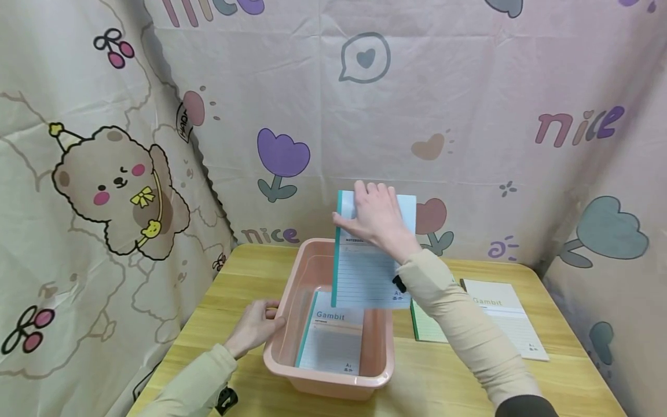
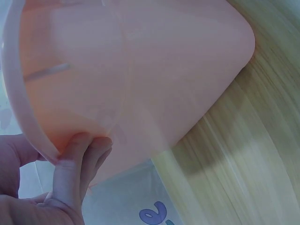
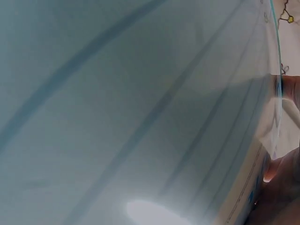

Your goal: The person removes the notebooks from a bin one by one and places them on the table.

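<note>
A pink plastic basin (image 1: 339,387) stands on the table. My left hand (image 1: 255,325) grips its left rim; in the left wrist view the thumb and fingers of that hand (image 2: 68,187) pinch the basin's edge. Inside the basin lies a light-blue notebook (image 1: 333,350), its cover marked Gambit. My right hand (image 1: 379,214) holds a second light-blue notebook (image 1: 365,275) by its upper part, upright above the basin's right side. That notebook's lined cover (image 3: 140,93) fills most of the right wrist view, and fingers show at the right edge.
Right of the basin, a green notebook (image 1: 429,324) lies partly hidden by my right forearm. A white notebook (image 1: 508,318) with a dark spine lies farther right. The wooden table (image 1: 250,272) backs onto a printed curtain (image 1: 323,116).
</note>
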Motion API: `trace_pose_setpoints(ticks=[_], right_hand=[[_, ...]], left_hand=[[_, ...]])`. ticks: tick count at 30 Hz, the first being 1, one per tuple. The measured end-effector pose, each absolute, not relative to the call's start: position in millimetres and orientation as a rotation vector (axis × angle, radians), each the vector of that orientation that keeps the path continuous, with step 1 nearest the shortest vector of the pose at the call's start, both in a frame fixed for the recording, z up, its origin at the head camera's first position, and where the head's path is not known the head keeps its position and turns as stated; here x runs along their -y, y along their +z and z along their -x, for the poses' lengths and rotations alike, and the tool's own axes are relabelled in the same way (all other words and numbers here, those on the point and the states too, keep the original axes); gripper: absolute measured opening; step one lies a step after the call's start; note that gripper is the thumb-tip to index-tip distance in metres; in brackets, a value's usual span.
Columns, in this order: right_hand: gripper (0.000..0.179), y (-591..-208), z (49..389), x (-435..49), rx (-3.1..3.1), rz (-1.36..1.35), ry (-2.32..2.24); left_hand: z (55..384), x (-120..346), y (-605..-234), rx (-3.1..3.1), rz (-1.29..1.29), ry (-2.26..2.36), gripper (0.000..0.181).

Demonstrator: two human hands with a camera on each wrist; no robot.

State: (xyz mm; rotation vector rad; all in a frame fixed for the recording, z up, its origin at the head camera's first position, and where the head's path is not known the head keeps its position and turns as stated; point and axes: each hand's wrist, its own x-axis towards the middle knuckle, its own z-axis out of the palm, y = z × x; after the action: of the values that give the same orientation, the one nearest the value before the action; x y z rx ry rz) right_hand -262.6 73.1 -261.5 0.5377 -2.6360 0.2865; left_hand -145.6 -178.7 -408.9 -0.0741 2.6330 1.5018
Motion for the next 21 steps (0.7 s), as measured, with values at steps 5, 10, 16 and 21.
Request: trace_pose_setpoints(ticks=[5, 10, 16, 21], right_hand=[[0.055, -260.3, 254.1, -99.1, 2.602, -0.524, 0.317], [0.055, -266.1, 247.7, -129.9, 2.597, -0.503, 0.322], [0.055, -286.2, 242.9, -169.9, 2.613, -0.5, 0.339], [0.052, -313.2, 240.8, -200.5, 2.596, -0.506, 0.334]], left_hand=[[146.4, 179.4, -409.1, -2.64, 0.079, 1.481, 0.042], [146.6, 178.5, -409.5, -2.648, 0.105, 1.472, 0.041], [146.8, 178.7, -410.1, -2.66, 0.094, 1.469, 0.041], [146.9, 179.6, -411.7, -2.663, 0.092, 1.472, 0.042]])
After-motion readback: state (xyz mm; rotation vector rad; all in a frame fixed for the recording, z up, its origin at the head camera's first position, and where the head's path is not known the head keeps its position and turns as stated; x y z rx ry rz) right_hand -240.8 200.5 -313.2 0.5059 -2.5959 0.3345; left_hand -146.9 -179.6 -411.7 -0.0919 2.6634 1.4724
